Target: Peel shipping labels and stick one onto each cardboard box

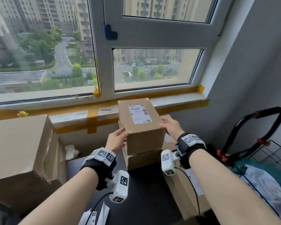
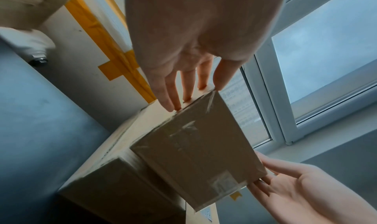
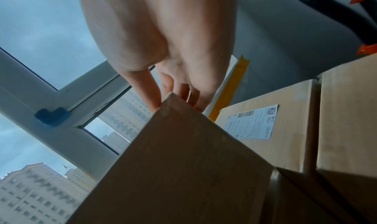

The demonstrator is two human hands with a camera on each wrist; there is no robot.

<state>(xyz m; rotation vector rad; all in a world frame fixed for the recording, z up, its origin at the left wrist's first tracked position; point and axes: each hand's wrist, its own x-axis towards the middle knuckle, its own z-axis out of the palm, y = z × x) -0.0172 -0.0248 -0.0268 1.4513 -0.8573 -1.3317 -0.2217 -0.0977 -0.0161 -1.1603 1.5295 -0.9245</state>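
A small cardboard box (image 1: 144, 140) carries a white shipping label (image 1: 140, 114) on its top face. It sits on another cardboard box (image 1: 143, 160) below the windowsill. My left hand (image 1: 118, 138) presses its left side with straight fingers (image 2: 173, 98), thumb at the top edge. My right hand (image 1: 171, 127) lies against the right side, fingers straight, as the left wrist view shows (image 2: 285, 182). In the right wrist view the thumb and fingers (image 3: 177, 90) touch the box's (image 3: 183, 171) upper corner. Beside it stands another box (image 3: 289, 147) bearing a label (image 3: 253, 122).
A large cardboard box (image 1: 19, 148) fills the left. More boxes (image 1: 185, 189) lie under my right forearm. A trolley with a black handle (image 1: 253, 132) stands at the right. Label sheets (image 1: 96, 213) lie on the dark table (image 1: 144, 192) near me.
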